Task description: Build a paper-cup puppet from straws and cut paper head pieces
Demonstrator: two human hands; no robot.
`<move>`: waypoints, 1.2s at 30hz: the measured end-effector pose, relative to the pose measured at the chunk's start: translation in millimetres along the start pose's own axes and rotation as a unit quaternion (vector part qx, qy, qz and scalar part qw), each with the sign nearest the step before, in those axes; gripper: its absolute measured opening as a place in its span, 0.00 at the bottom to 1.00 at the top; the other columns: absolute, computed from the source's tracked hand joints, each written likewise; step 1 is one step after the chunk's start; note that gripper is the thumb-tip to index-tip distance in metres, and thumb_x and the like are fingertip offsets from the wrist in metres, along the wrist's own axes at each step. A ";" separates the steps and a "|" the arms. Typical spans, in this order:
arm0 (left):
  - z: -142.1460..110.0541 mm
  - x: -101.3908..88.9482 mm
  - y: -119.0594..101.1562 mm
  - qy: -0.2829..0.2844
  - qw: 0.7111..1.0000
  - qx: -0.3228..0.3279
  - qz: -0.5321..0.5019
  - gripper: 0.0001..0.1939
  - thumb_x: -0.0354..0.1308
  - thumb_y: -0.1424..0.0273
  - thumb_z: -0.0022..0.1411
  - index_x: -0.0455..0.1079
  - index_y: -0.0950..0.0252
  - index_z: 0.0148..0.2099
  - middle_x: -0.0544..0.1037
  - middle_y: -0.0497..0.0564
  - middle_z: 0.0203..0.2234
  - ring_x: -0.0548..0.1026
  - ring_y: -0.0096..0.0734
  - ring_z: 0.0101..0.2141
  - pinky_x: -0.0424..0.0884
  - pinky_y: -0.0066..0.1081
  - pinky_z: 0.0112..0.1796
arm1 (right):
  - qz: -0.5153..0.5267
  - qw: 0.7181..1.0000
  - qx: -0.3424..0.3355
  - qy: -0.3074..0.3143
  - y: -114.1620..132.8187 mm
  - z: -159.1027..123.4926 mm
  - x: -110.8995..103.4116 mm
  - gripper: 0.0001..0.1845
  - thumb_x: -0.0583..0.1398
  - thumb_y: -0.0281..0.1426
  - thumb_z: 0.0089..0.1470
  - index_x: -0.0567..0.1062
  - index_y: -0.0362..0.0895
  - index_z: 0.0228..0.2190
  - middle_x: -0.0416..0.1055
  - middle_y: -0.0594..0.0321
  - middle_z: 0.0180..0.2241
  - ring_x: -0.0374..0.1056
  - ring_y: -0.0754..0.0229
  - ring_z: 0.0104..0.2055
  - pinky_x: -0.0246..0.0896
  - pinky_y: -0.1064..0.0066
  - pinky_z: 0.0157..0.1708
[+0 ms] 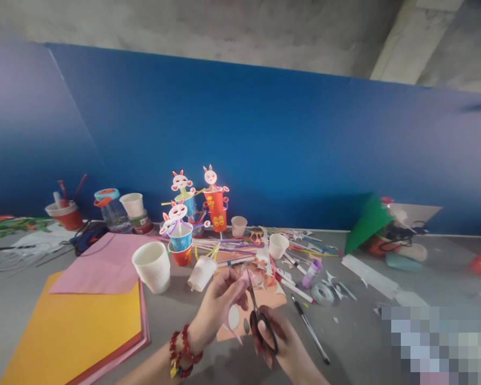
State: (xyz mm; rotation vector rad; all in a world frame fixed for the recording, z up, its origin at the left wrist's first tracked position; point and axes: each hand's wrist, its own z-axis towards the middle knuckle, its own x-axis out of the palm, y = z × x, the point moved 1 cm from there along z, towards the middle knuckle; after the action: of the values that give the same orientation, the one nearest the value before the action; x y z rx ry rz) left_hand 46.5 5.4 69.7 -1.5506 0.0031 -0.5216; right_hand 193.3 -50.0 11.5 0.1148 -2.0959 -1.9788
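Note:
My left hand [226,294], with a red bead bracelet [184,350] at the wrist, pinches a small piece of pink paper [245,279]. Black-handled scissors [260,321] are in my right hand [278,334], its fingers through the loops. Their blades point up and away and touch the pink paper at its right edge. Below both hands lies a peach paper sheet [270,297] with cut-out holes. A thin pink strip [233,330] hangs under my left hand. A white paper cup [202,272] lies on its side just beyond my left hand.
Several paper-cup figures with rabbit heads [178,211] stand at the back. A white cup stack [151,267] and coloured paper [84,321] are at left. A black pen [310,329], a glue stick [312,272] and clear tape [323,293] lie to the right.

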 end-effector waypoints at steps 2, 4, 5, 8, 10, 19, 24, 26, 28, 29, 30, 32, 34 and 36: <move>-0.4 0.1 -0.2 0.000 1.000 -0.005 -0.012 0.16 0.64 0.59 0.60 0.64 0.64 0.31 0.71 0.42 0.19 0.73 0.24 0.21 0.68 0.25 0.27 | -0.009 1.000 -0.001 0.009 0.8 -0.2 0.5 0.34 0.58 0.63 0.48 0.66 0.43 0.27 0.65 0.68 0.17 0.52 0.74 0.11 0.46 0.81 0.11; -0.9 0.3 -1.0 0.001 1.000 -0.010 -0.020 0.16 0.64 0.60 0.60 0.63 0.64 0.31 0.72 0.43 0.18 0.72 0.24 0.21 0.67 0.25 0.27 | -0.007 1.000 -0.005 0.005 1.3 -0.4 0.9 0.33 0.58 0.63 0.48 0.66 0.43 0.27 0.65 0.69 0.17 0.52 0.74 0.12 0.46 0.81 0.11; -1.1 0.5 -1.6 0.003 1.000 -0.012 -0.021 0.16 0.64 0.60 0.60 0.63 0.64 0.31 0.73 0.43 0.18 0.72 0.23 0.21 0.67 0.24 0.27 | -0.004 1.000 -0.007 0.001 1.1 -0.5 0.9 0.33 0.58 0.62 0.48 0.66 0.43 0.28 0.65 0.69 0.17 0.53 0.73 0.12 0.47 0.81 0.11; -1.1 0.5 -3.7 0.008 1.000 -0.017 -0.023 0.16 0.64 0.60 0.60 0.64 0.64 0.31 0.73 0.43 0.18 0.72 0.22 0.20 0.66 0.23 0.27 | -0.001 1.000 -0.006 -0.006 -1.0 -1.0 0.3 0.32 0.59 0.61 0.49 0.66 0.43 0.28 0.65 0.69 0.17 0.52 0.74 0.12 0.46 0.81 0.11; -0.6 -0.1 -5.1 0.012 0.999 -0.021 -0.023 0.15 0.64 0.61 0.60 0.64 0.64 0.31 0.72 0.43 0.18 0.72 0.22 0.20 0.66 0.23 0.26 | -0.001 1.000 -0.004 -0.005 -2.9 -1.6 -1.2 0.32 0.59 0.61 0.50 0.66 0.43 0.27 0.65 0.68 0.17 0.51 0.74 0.11 0.44 0.81 0.11; 6.5 -10.0 -10.1 0.040 0.998 -0.042 -0.014 0.15 0.66 0.62 0.57 0.65 0.65 0.31 0.72 0.44 0.23 0.67 0.19 0.18 0.65 0.23 0.22 | -0.022 1.000 0.015 0.010 -3.5 -2.7 -10.1 0.33 0.59 0.63 0.47 0.64 0.44 0.26 0.63 0.71 0.14 0.48 0.75 0.09 0.41 0.82 0.09; 8.5 -12.1 -13.8 0.053 0.998 -0.039 -0.014 0.15 0.66 0.63 0.57 0.65 0.66 0.29 0.71 0.44 0.23 0.66 0.19 0.18 0.64 0.23 0.21 | -0.033 0.999 0.015 0.006 -9.0 -3.0 -11.6 0.33 0.58 0.63 0.47 0.63 0.44 0.26 0.64 0.71 0.14 0.48 0.75 0.08 0.41 0.82 0.08; 8.5 -12.2 -14.9 0.056 0.998 -0.037 -0.017 0.15 0.66 0.63 0.57 0.66 0.66 0.29 0.71 0.44 0.23 0.66 0.18 0.17 0.64 0.22 0.21 | -0.032 0.999 0.014 0.004 -13.0 -2.8 -11.7 0.33 0.58 0.63 0.47 0.63 0.44 0.26 0.64 0.71 0.13 0.48 0.75 0.08 0.40 0.82 0.08; 8.3 -12.6 -16.9 0.059 0.997 -0.042 -0.023 0.15 0.66 0.64 0.57 0.66 0.66 0.28 0.70 0.43 0.21 0.66 0.18 0.16 0.63 0.21 0.20 | -0.030 0.999 0.013 0.004 -16.9 -2.5 -12.4 0.34 0.58 0.64 0.47 0.63 0.44 0.26 0.63 0.71 0.13 0.47 0.75 0.08 0.40 0.82 0.07; 8.2 -13.3 -18.2 0.057 0.997 -0.046 -0.029 0.14 0.66 0.65 0.57 0.66 0.66 0.28 0.70 0.43 0.21 0.66 0.18 0.16 0.63 0.21 0.20 | -0.031 0.999 0.011 0.004 -18.4 -2.4 -12.9 0.33 0.58 0.63 0.47 0.63 0.44 0.26 0.63 0.71 0.13 0.47 0.75 0.08 0.40 0.82 0.07; 8.3 -14.2 -19.7 0.051 0.997 -0.051 -0.039 0.13 0.67 0.66 0.56 0.67 0.67 0.28 0.70 0.43 0.20 0.67 0.18 0.15 0.64 0.21 0.20 | -0.032 0.999 0.008 0.003 -19.4 -2.4 -13.5 0.33 0.58 0.63 0.47 0.63 0.44 0.26 0.63 0.71 0.14 0.47 0.75 0.08 0.39 0.82 0.07; 9.4 -17.0 -21.6 0.037 0.994 -0.066 -0.081 0.12 0.66 0.66 0.57 0.69 0.67 0.29 0.71 0.44 0.19 0.69 0.21 0.16 0.66 0.22 0.19 | -0.042 0.999 0.001 -0.004 -19.3 -2.5 -14.7 0.33 0.58 0.63 0.48 0.62 0.44 0.26 0.64 0.71 0.14 0.47 0.75 0.08 0.40 0.82 0.07; 11.7 -20.1 -19.9 0.019 0.981 -0.091 -0.172 0.12 0.62 0.64 0.60 0.71 0.69 0.30 0.72 0.47 0.18 0.71 0.26 0.16 0.69 0.24 0.19 | -0.048 0.999 -0.004 -0.012 -16.5 -2.4 -14.9 0.33 0.58 0.63 0.48 0.62 0.44 0.25 0.64 0.70 0.14 0.47 0.76 0.08 0.41 0.82 0.08; 14.2 -22.1 -13.3 -0.004 0.952 -0.121 -0.281 0.12 0.58 0.66 0.62 0.72 0.71 0.31 0.74 0.50 0.17 0.73 0.28 0.17 0.72 0.25 0.20 | -0.045 0.999 -0.003 -0.019 -12.5 -2.3 -13.7 0.34 0.58 0.64 0.47 0.62 0.44 0.24 0.63 0.70 0.13 0.47 0.75 0.08 0.41 0.82 0.08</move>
State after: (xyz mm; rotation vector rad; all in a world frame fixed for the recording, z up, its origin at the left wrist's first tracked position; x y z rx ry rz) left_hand 27.2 26.8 75.8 -1.7945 -0.4048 -0.9926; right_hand 205.6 -50.0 -2.5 0.1743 -2.1431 -2.0548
